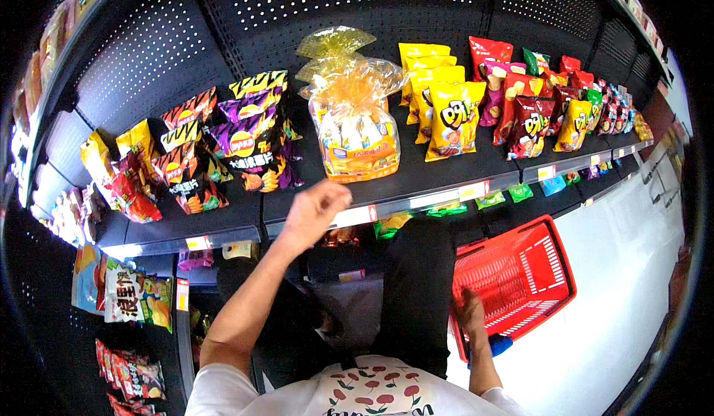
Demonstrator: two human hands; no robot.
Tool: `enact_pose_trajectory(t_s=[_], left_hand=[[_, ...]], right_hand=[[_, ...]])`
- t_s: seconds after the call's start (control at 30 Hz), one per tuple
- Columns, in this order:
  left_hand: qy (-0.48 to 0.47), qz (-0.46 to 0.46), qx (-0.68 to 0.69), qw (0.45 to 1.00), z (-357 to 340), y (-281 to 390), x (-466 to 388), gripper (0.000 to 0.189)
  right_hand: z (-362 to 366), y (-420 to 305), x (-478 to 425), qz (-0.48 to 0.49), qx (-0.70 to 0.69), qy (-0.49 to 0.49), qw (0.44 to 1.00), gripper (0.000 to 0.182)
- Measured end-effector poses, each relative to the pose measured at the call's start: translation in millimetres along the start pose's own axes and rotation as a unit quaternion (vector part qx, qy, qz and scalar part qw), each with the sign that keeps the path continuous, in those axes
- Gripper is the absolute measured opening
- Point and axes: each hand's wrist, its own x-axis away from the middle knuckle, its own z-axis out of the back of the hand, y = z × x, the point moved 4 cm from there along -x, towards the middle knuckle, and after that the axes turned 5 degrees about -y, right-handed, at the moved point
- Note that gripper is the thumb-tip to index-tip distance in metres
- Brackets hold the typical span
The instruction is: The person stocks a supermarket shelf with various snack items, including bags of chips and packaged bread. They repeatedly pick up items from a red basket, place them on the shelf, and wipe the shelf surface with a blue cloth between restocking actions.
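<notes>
My left hand (319, 207), its fingers curled and nothing seen in them, is over the front edge of the black shelf (357, 193). Just beyond it stands a clear gift bag of packaged snacks (360, 143) with a gathered orange top; a similar bag with a yellow top is behind. Yellow snack bags (454, 120) stand to the right, black and purple chip bags (245, 143) to the left. Lower right, my right hand (473, 311) is beside the near side of a red plastic shopping basket (549, 299); whether it touches the basket I cannot tell.
Red snack bags (530, 126) and other packets line the shelf's right part. A price-label rail (502, 184) runs along its front, above a lower shelf with green packets (520, 193). Hanging snack packets (124, 293) are at lower left. White floor (613, 271) shows beyond the basket.
</notes>
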Motion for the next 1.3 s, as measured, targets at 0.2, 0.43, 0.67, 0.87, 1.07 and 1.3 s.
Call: enact_pose_trajectory(t_s=[0.2,0.43,0.67,0.87,1.07,1.3], left_hand=[[0.242,-0.065,-0.102,0.963,30,23,-35,0.063],[0.195,-0.001,-0.117,0.974,10,-54,-52,0.082],[0.216,-0.027,-0.09,0.972,7,-76,-64,0.052],[0.178,-0.045,0.012,0.983,-10,-41,-53,0.066],[0.113,-0.158,0.052,0.979,-49,27,-46,0.067],[0.088,-0.092,0.131,0.983,-58,7,-56,0.047]], right_hand=[[90,-222,-119,0.111,-0.222,0.078,0.966,0.024],[57,-402,-218,0.349,-0.092,0.05,0.931,0.04],[24,-444,-248,0.352,-0.027,0.039,0.935,0.044],[42,-422,-227,0.381,-0.052,0.062,0.921,0.027],[157,-385,-170,0.315,-0.196,0.059,0.927,0.015],[257,-255,-97,0.091,-0.214,0.236,0.943,0.026]])
